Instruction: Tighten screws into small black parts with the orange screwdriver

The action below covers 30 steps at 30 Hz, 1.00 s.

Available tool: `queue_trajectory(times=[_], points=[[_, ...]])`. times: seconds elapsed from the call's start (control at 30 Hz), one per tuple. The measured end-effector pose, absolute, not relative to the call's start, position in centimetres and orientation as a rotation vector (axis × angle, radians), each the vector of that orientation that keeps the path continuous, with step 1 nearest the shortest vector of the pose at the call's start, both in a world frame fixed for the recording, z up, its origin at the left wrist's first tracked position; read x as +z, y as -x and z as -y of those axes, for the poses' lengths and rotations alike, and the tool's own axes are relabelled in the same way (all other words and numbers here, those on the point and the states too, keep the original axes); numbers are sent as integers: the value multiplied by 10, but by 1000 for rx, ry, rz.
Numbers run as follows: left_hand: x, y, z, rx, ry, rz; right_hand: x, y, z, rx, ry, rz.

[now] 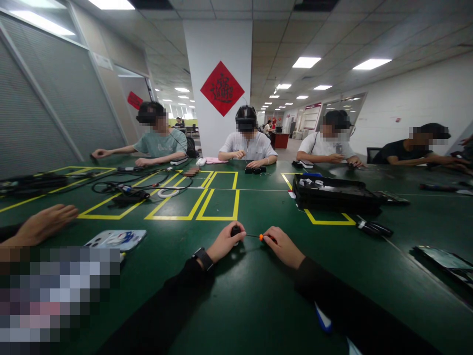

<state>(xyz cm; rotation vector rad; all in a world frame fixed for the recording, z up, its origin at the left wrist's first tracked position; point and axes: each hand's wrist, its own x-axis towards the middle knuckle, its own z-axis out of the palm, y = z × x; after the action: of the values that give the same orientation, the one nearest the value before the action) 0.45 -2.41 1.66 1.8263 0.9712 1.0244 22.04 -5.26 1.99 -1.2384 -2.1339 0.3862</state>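
Observation:
My left hand (227, 242), with a dark watch on its wrist, is closed round a small black object (235, 230) above the green table. To its right, my right hand (284, 246) grips a screwdriver (261, 237) by its handle, which has an orange collar. The thin metal shaft points left and reaches the black object; whether its tip is inserted cannot be made out. My fingers hide most of the black object and of the screwdriver's handle.
A black tray (332, 195) stands at the back right, near a black tool (374, 228). Cables (125, 190) lie back left among yellow tape outlines. At the left are a phone (118, 239) and another person's hand (48, 222). Several people sit opposite.

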Motion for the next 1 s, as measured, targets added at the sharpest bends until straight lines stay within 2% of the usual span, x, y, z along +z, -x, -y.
queue_trajectory(times=[1.0], points=[[16, -5, 23, 1035, -1804, -979, 19, -220, 54, 396, 1203, 2095]])
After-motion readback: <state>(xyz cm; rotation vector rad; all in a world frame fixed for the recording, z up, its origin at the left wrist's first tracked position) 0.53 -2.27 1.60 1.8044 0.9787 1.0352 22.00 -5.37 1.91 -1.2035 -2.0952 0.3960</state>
